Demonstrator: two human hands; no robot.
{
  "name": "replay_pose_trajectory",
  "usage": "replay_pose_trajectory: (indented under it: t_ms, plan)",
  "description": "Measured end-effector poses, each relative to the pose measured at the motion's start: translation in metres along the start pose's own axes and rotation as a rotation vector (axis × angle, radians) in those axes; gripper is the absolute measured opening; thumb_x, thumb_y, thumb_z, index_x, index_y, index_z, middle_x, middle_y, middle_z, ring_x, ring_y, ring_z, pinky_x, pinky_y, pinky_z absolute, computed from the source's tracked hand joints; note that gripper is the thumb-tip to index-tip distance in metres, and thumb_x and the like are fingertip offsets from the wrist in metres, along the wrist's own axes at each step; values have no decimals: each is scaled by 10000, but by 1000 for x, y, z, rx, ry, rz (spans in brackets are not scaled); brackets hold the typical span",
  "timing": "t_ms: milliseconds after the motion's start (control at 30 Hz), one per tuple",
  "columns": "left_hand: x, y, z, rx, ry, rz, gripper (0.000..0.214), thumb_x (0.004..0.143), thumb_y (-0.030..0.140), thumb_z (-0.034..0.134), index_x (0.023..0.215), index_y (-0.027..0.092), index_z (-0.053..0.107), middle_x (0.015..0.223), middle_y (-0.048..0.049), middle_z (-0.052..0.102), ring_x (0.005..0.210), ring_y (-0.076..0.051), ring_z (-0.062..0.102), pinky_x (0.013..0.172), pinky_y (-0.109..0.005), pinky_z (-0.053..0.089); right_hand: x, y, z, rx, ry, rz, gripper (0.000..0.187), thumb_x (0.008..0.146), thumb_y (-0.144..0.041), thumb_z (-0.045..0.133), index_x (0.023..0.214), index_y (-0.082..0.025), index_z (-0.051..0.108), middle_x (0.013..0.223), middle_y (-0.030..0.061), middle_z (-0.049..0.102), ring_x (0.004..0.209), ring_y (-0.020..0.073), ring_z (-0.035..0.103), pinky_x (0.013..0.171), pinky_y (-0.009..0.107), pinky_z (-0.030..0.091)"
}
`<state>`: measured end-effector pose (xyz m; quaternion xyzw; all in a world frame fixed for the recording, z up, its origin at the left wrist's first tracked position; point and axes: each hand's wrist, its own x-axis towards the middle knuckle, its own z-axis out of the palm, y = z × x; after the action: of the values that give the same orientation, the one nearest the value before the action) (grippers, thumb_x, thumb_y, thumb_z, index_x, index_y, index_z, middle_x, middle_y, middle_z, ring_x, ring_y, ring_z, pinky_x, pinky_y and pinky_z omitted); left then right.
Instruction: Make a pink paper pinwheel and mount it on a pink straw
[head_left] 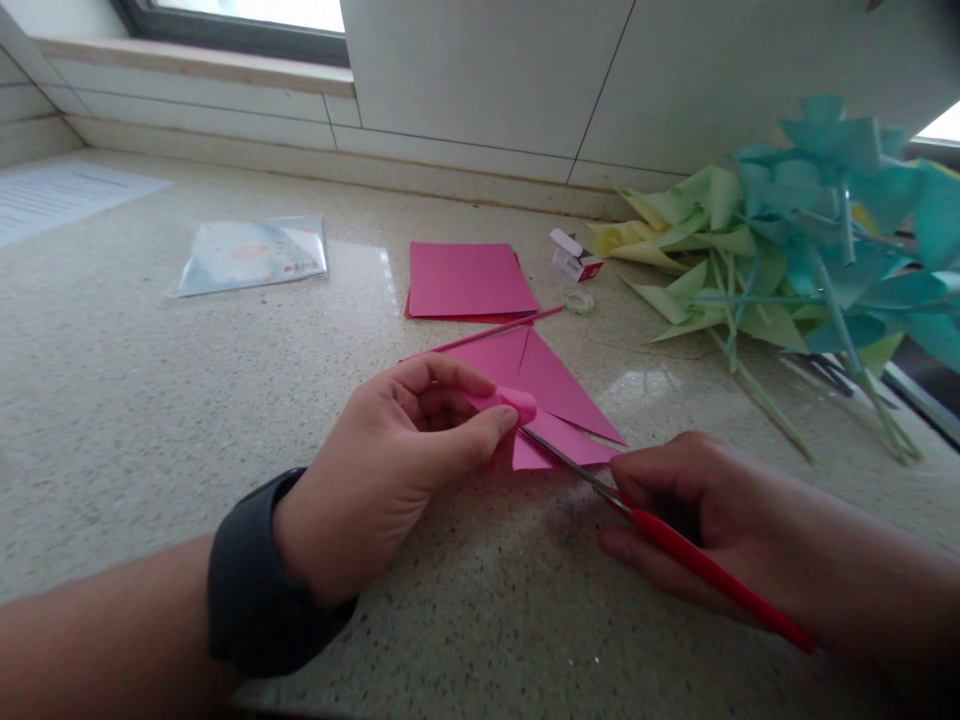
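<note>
A pink paper sheet (559,385) with slits cut into it lies partly under my hands, one corner curled up into a roll. My left hand (420,430), with a dark band on the wrist, pinches that curled part between thumb and fingers. Red-handled scissors (697,560) are gripped in my right hand (690,510). Their narrow metal blades look closed and point left, the tip touching or right beside the curl at my left thumb. A thin pink stick (495,335) lies just behind the sheet.
Behind sits a stack of pink paper squares (469,280), with a tape roll (577,301) and a small open box (576,256) beside it. Green (697,220) and blue paper flowers (847,220) fill the right side. A plastic packet (255,255) and a printed sheet (67,195) lie left.
</note>
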<state>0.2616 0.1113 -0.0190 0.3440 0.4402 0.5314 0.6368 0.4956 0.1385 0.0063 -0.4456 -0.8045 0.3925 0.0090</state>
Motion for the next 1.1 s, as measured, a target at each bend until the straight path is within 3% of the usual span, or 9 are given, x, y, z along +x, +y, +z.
replay_pose_trajectory:
  t_ms: [100,333,733,900,1100]
  plan:
    - [0,0,0,3,9,-2,226,733,187,880,839,169,681,764,13,752,657,-70,661,605,-142,491,0,2,-1,79,-113,13,339,893,-507,659,737,-206,676,624,-1,603,548,131,502,468,238,384]
    - [1,0,-1,3,2,-8,232,739,198,879,852,172,677,784,6,759,674,-69,664,618,-140,491,1,2,-1,43,-166,73,263,917,-434,645,770,-217,663,684,4,630,628,158,546,549,264,414]
    - [1,4,0,-120,-7,-43,194,764,151,852,851,162,679,769,13,754,686,-74,684,634,-130,521,2,0,8,8,-100,38,246,925,-372,625,744,-208,598,657,-22,606,578,121,485,513,247,354]
    - [-2,6,7,-261,89,-103,208,760,103,834,881,151,672,855,-24,775,756,-107,711,712,-180,564,0,-2,14,-59,17,11,255,888,-343,632,686,-211,551,614,-19,567,536,116,467,478,244,332]
    - [-6,4,11,-297,91,-107,199,763,101,837,877,150,680,827,-13,766,762,-99,711,730,-165,564,-2,-1,21,-168,117,-32,265,874,-332,622,663,-212,516,564,-34,495,509,106,418,459,231,299]
